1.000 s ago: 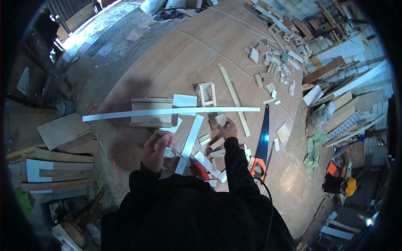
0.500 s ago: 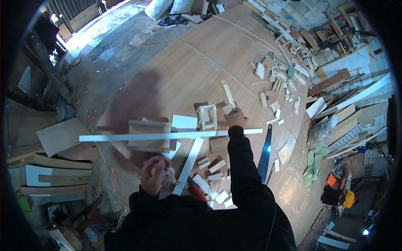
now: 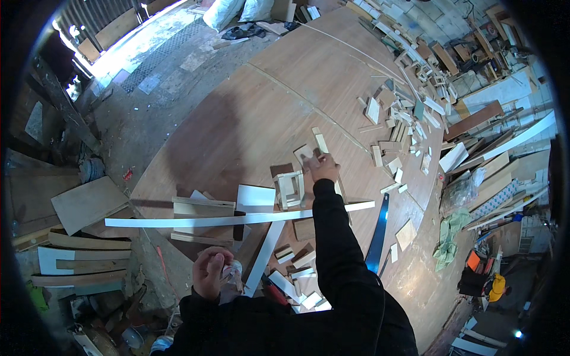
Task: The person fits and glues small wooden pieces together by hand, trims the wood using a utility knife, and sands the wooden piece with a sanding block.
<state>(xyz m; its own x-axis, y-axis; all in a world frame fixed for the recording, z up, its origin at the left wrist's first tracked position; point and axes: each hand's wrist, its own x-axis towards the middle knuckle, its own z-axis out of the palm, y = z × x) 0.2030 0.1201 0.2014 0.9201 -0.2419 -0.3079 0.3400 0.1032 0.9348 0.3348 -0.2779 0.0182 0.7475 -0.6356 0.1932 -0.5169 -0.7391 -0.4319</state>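
My right hand [image 3: 323, 167] reaches out over the table, its blurred fingertips closed on the right end of a small pale wooden block [image 3: 302, 154]. Just beyond lies a narrow wooden stick [image 3: 320, 140]. Left of that wrist stands a small open wooden frame [image 3: 290, 190]. Close to my body, my left hand [image 3: 212, 272] is curled, and whatever its fingers may hold is hidden. A crumpled pale, see-through thing [image 3: 232, 274] is beside it. A long white strip [image 3: 160, 223] crosses in front of me, over a wooden channel-shaped piece [image 3: 203, 209] and under my right forearm.
A white panel [image 3: 256, 199] and a slanting white board [image 3: 265, 258] lie near the strip. Offcuts [image 3: 310, 300] crowd my front edge. Right of my arm lies a dark blue saw-like blade [image 3: 378, 234]. More scraps [image 3: 404, 127] cover the table's far right. A person in yellow [image 3: 497, 287] is at far right.
My right hand has shifted left, and the wooden block has moved left of the stick. My left hand stays curled near my body. The whole view has tilted slightly.
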